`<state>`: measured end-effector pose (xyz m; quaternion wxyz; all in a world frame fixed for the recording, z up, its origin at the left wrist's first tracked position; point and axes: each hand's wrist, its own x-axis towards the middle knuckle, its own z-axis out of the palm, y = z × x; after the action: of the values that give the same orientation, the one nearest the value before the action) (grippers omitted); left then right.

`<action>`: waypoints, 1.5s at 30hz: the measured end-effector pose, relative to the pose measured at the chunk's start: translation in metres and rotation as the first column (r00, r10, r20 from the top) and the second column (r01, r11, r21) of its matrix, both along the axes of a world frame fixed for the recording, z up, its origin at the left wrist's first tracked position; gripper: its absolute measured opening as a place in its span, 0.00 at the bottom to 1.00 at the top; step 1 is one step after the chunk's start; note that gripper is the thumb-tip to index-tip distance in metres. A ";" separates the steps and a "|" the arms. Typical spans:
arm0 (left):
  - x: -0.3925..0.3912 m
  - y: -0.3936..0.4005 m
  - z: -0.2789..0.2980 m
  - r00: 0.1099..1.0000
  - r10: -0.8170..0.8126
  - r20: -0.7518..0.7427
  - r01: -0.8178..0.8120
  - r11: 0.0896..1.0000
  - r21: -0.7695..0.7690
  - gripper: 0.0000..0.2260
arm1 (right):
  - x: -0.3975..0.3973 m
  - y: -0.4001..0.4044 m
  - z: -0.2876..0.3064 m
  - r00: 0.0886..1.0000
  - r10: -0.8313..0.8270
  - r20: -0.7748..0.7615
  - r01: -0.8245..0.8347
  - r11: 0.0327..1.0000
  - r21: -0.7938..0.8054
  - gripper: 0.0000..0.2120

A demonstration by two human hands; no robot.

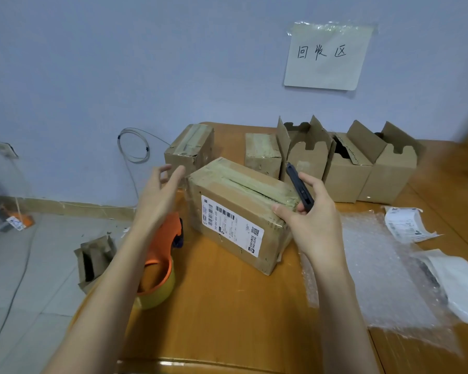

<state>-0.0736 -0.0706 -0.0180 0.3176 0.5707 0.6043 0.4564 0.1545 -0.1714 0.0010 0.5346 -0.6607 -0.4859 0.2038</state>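
One taped box (229,186), five boxes (262,153) behind; left fingers (176,174) loose, empty; right fingers (310,180) around one knife (299,190).

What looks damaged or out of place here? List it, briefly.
The taped box in the middle looks slit along its top seam, with crumpled lower corners. A bent cardboard insert lies on the floor left of the table.
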 end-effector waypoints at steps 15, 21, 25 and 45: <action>0.025 0.002 0.020 0.829 0.140 -0.542 -0.146 0.989 0.033 0.28 | 0.014 0.039 -0.002 0.976 0.060 -0.208 -0.050 0.997 0.054 0.26; 0.067 0.002 0.033 0.877 0.101 -0.470 0.143 0.878 0.456 0.16 | 0.023 0.028 -0.002 0.972 -0.173 -0.158 0.196 0.969 0.148 0.12; 0.111 0.009 0.036 0.752 -0.174 -0.635 0.429 0.861 0.272 0.16 | 0.032 0.021 -0.001 0.960 -0.271 -0.069 0.278 0.950 0.142 0.10; 0.134 0.023 0.017 0.766 -0.101 -0.635 0.325 0.913 0.247 0.20 | 0.032 0.012 0.013 0.940 -0.308 0.149 0.310 0.951 0.013 0.08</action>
<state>0.0602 -0.0477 -0.0013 0.0518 0.7991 0.5150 0.3060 0.1868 -0.1594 0.0145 0.5185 -0.7450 -0.4137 0.0701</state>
